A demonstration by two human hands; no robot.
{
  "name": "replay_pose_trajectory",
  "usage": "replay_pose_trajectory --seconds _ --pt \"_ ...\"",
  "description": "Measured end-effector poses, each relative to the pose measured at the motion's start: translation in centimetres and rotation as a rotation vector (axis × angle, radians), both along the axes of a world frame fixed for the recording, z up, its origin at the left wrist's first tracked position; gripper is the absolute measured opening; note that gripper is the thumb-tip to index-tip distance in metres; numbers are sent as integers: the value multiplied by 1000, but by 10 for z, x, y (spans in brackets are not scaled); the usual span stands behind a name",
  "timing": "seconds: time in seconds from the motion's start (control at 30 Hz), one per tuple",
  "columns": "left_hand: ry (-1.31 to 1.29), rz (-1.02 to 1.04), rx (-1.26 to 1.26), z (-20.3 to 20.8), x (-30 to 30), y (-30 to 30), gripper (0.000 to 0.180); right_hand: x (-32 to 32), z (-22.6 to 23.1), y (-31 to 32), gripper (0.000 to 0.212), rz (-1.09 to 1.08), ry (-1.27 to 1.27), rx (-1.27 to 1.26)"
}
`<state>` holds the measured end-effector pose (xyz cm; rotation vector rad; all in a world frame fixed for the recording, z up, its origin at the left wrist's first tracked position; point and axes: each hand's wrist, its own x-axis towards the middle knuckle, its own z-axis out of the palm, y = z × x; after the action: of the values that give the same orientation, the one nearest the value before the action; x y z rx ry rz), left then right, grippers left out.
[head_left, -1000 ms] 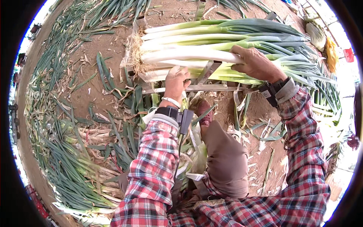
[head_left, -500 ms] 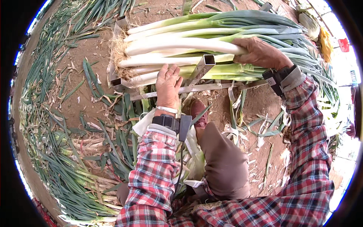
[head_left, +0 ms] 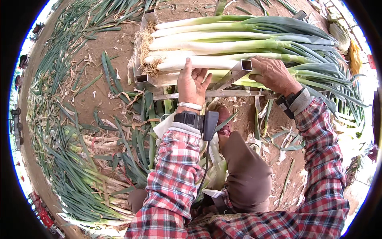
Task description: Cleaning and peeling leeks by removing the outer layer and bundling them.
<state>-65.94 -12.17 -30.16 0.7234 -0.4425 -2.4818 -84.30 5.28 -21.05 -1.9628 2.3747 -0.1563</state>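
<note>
The left hand [head_left: 192, 83] lies flat, fingers spread and straight, pressing the white stalks of the leek bundle [head_left: 223, 44] at twelve o'clock from the knee [head_left: 244, 175]. The right hand [head_left: 271, 73], at one o'clock, curls loosely over the green stalks beside the metal frame [head_left: 238, 71].

The right hand [head_left: 272, 73] covers part of the leeks [head_left: 238, 44], whose green tops blur toward the right rim, and the metal frame [head_left: 223, 93] hides their undersides.
</note>
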Motion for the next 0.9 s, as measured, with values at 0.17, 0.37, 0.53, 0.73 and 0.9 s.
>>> replay_pose_trajectory --seconds 0.17,0.37,0.53,0.73,0.9 --pt "-9 327 106 -11 15 -40 30 4 -5 -4 37 12 55 0" --pt "10 466 -18 18 25 -59 27 -1 -6 1 43 -9 38 11" --pt "-106 654 -368 45 32 -63 33 -2 -20 7 44 -3 86 -23" --pt "-159 472 -428 66 79 -79 49 2 -27 -2 39 47 117 -76" --pt "-518 603 -1226 127 110 -66 41 2 -51 -3 42 22 237 -35"
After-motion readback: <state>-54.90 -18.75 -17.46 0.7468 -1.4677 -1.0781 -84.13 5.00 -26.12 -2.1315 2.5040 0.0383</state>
